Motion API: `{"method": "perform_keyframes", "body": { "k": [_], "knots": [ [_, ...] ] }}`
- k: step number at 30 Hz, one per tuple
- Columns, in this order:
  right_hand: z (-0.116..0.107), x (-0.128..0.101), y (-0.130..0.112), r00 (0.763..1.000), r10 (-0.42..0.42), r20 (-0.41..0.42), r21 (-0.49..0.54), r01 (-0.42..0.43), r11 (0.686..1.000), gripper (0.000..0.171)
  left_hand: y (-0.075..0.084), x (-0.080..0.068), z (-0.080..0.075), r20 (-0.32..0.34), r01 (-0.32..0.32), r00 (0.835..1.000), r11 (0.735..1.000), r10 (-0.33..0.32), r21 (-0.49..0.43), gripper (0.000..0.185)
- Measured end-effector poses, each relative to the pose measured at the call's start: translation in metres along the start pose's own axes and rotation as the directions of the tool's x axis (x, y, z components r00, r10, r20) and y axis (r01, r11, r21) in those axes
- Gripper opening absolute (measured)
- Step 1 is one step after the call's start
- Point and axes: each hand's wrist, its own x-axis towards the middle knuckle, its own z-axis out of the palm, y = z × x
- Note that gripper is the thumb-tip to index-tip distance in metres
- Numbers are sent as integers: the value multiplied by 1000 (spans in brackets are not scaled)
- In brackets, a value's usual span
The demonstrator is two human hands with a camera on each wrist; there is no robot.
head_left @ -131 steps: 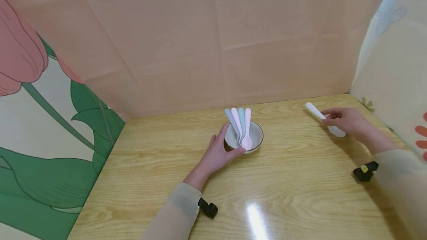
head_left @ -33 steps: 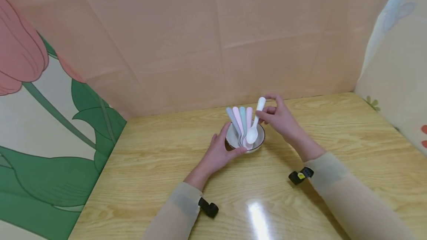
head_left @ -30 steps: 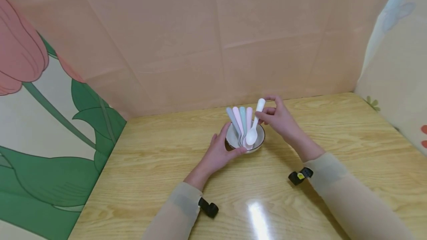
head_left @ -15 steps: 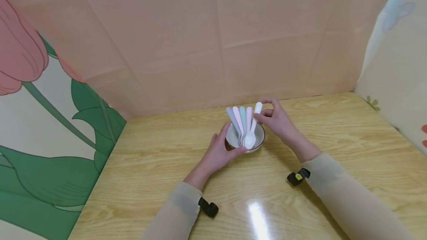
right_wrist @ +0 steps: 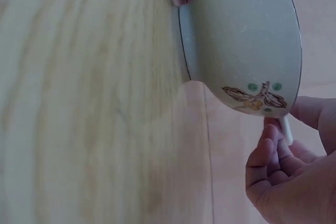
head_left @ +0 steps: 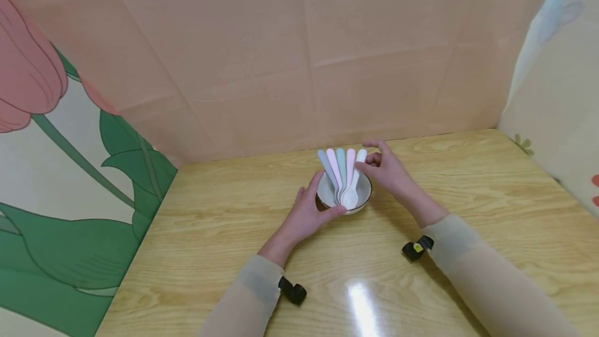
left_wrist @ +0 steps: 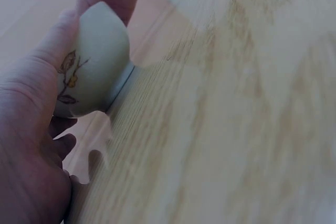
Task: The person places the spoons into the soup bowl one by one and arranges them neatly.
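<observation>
A small bowl (head_left: 364,192) with a dark rim stands on the wooden table. Its outer wall (left_wrist: 100,61) shows a painted branch in the left wrist view. My left hand (head_left: 305,218) grips its left side, thumb on the near rim and fingers round the wall. Several spoons fan out inside, handles leaning over the far rim: a grey-blue spoon (head_left: 327,166), two pink ones, a green spoon (head_left: 341,165) and a white spoon (head_left: 350,199) at the right. My right hand (head_left: 389,171) pinches the white spoon's handle between thumb and fingers, its index finger raised.
The wooden table (head_left: 224,233) meets a pinkish-tan backdrop (head_left: 243,66) close behind the bowl. A floral panel (head_left: 70,196) borders the left, and a pale sheet (head_left: 557,92) the right. Black wrist cameras (head_left: 292,292) sit at both cuffs.
My right hand has carried the white spoon from the table's right side to the bowl and lowered it in beside the other spoons. My left hand keeps its hold on the bowl.
</observation>
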Motion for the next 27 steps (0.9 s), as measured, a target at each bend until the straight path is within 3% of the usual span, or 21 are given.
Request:
{"method": "perform_keyframes", "body": {
  "k": [10,27],
  "knots": [
    [-16,1,1,991,49,124,-78,-39,996,76,1,1,0,6,8,1000,1000,-8,3,108],
    [-14,0,3,993,33,113,-105,-21,994,70,0,1,-1,-1,-37,999,999,37,2,106]
  ]
}}
